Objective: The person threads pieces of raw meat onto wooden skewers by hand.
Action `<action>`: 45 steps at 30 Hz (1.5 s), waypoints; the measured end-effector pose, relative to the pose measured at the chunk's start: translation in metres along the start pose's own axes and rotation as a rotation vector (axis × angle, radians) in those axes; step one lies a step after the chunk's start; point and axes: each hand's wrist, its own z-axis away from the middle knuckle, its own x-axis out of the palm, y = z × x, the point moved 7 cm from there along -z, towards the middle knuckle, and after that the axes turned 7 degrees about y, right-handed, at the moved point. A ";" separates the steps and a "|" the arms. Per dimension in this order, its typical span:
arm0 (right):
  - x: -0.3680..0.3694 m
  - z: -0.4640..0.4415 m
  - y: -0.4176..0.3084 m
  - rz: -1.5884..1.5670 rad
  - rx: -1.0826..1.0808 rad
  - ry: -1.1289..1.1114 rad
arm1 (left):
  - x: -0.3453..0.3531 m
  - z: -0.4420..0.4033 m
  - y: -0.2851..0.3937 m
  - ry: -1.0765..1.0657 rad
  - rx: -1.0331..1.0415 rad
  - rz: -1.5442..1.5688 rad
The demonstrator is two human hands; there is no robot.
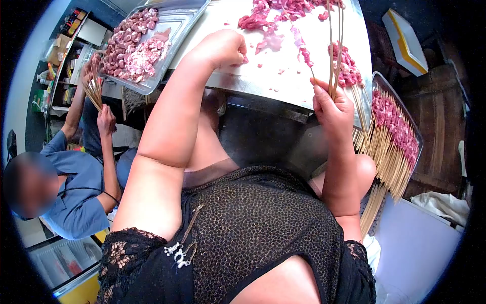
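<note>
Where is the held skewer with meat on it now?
In the head view, the meat-threaded skewer is above and right of centre, pinched in the right hand, left of its bare sticks and over the white table.

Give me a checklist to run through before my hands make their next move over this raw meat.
1. Right hand gripping the threaded skewer: ok, its lower end is held at the thumb.
2. Meat on that skewer: ok, pink pieces run along it.
3. Spare skewers at hand: ok, a few stand in the same hand, bare over the length in view.
4. Left hand holding a piece: cannot tell, its curled fingers hide the grip.
5. Loose raw meat available: ok, on the table's far part.
6. Co-worker's hands out of the way: ok, off to the left with a bundle of sticks.
</note>
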 end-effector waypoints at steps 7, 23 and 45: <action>-0.003 0.001 0.002 -0.002 0.029 -0.008 | -0.005 -0.011 -0.016 0.297 -0.061 0.434; 0.002 0.004 0.018 0.302 0.016 -0.030 | -0.002 -0.018 0.010 0.147 -0.088 1.734; 0.006 0.007 0.009 0.278 -0.073 0.008 | -0.010 -0.008 0.031 0.353 -0.079 1.873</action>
